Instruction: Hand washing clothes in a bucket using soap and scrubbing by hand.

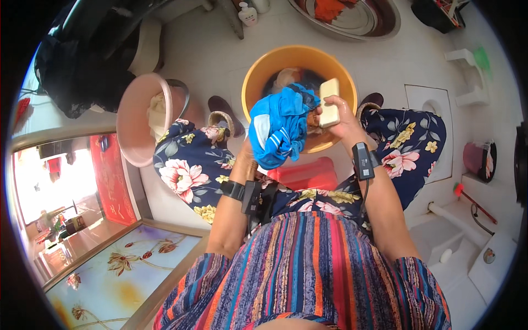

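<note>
A bunched wet-looking blue garment point(280, 126) with white stripes and a pale patch is held up over the left side of a yellow basin point(254, 69). My left hand point(247, 153) is under and behind this garment and grips it; its fingers are hidden by the cloth. A long cream bar of soap point(329, 91) stands upright in my right hand point(347, 122), with the thumb and fingers closed round its lower part. The soap is just right of the garment, above the basin's right side. Inside the basin lie dark and pale clothes point(289, 78), partly covered.
A red plastic piece point(308, 173) lies between my knees. At left stands a pink bucket point(129, 121) with pale cloth. Ahead are a metal basin point(379, 27) and a white pump bottle point(248, 15). A floor-level toilet point(434, 107) and a white shelf point(470, 77) are at right.
</note>
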Demonstrator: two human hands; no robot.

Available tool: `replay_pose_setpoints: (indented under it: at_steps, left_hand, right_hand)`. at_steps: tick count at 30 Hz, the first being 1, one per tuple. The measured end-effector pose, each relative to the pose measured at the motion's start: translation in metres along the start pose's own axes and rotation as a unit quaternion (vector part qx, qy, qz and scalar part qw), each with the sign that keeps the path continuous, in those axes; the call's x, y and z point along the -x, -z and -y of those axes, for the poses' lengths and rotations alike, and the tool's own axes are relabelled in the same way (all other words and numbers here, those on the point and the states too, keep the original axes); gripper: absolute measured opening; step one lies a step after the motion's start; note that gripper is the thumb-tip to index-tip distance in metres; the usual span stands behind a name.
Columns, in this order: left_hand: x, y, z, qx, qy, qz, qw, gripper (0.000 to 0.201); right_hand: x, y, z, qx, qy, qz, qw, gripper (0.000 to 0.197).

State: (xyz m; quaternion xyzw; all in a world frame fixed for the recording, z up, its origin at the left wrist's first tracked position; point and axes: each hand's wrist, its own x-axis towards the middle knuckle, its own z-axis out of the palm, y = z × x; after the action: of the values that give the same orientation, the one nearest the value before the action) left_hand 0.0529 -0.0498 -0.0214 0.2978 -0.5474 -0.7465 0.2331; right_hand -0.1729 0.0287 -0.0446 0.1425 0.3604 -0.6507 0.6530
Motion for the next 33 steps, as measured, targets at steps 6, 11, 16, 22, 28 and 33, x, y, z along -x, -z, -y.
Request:
replay_pose_setpoints:
  at_steps: [6, 11, 16, 22, 28, 33]
  left_hand:
    - [-0.007, -0.008, 0.002, 0.172, 0.101, 0.038, 0.979, 0.036]
    - [-0.006, -0.005, -0.001, 0.206, 0.135, 0.050, 0.968, 0.035]
    - [0.005, 0.004, -0.002, 0.216, 0.147, 0.040, 0.964, 0.034]
    - [-0.017, 0.008, 0.011, 0.245, 0.139, 0.021, 0.959, 0.034]
    - [-0.020, -0.009, 0.006, 0.393, 0.135, -0.086, 0.906, 0.028]
    - [-0.021, -0.009, -0.001, 0.255, 0.097, 0.001, 0.962, 0.019]
  right_hand:
    - [0.036, -0.047, -0.013, 0.753, 0.439, 0.029, 0.490, 0.066]
    - [0.023, -0.043, -0.015, 0.880, 0.264, 0.018, 0.394, 0.062]
    - [-0.007, 0.004, -0.006, 0.759, 0.096, 0.114, 0.634, 0.049]
    - [-0.001, -0.007, -0.041, 0.699, 0.313, 0.058, 0.640, 0.055]
    - [0.074, -0.094, -0.069, 0.828, 0.350, -0.021, 0.436, 0.073]
    - [0.028, -0.086, -0.049, 0.874, 0.303, -0.025, 0.378, 0.074]
